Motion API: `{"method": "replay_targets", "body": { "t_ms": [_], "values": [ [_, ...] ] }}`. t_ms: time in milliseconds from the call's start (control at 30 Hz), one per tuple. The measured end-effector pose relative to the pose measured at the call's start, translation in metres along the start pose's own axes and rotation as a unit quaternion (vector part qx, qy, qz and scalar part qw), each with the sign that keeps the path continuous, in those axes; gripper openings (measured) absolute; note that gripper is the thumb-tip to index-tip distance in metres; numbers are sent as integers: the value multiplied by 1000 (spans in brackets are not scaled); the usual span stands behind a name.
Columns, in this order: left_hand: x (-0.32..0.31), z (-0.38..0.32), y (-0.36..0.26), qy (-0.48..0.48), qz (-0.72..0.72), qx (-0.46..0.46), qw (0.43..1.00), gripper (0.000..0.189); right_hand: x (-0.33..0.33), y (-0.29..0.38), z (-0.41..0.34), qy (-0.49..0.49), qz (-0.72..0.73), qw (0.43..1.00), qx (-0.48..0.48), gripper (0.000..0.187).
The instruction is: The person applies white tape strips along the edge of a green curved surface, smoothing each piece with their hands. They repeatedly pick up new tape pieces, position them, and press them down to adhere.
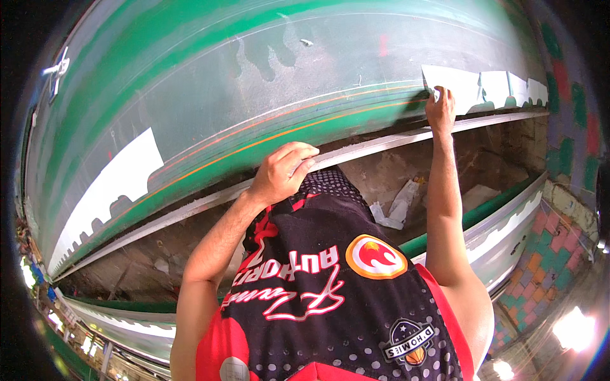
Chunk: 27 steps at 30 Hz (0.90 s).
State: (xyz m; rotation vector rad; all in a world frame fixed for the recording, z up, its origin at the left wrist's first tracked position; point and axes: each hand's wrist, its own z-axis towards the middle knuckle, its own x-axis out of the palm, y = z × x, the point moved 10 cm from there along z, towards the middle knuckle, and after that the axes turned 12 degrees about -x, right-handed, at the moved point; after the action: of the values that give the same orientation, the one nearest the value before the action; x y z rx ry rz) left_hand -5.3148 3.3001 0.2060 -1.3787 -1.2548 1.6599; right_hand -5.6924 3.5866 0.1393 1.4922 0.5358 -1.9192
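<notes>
My right hand (442, 110) pinches the lower left corner of a white cut sheet (452, 85), apparently fabric or paper, on the long work table (286, 100). The sheet's upper left corner rises to a point above my fingers. My left hand (285, 171), fingers curled, is at the table's front rail (376, 145) before my waist. Whether it grips the rail is hidden. Farther left lies another white piece (124, 171) with a scalloped lower edge.
Green and grey paint stains cover the table, and a small white scrap (306, 43) lies on it. Below the rail, a crumpled white sheet (400, 205) lies in the aisle. A second table (505, 238) with white pieces stands behind me. Coloured paving (538, 271) shows at right.
</notes>
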Motion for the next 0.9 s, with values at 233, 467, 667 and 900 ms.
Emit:
{"method": "replay_targets", "body": {
  "t_ms": [233, 467, 667, 900],
  "values": [
    [18, 22, 50, -43, -127, -153, 979, 25, 34, -24, 10, 84, 160, 978, 102, 33],
    [47, 4, 117, -64, -393, -397, 827, 69, 57, 249, -53, 264, 500, 824, 28, 34],
    [-55, -46, 136, -299, -223, -321, 870, 28, -26, 433, -70, 260, 664, 664, -227, 31],
    [-109, -101, 106, -334, -36, -242, 910, 12, -24, 467, -29, 137, 317, 803, -486, 28]
  ]
}}
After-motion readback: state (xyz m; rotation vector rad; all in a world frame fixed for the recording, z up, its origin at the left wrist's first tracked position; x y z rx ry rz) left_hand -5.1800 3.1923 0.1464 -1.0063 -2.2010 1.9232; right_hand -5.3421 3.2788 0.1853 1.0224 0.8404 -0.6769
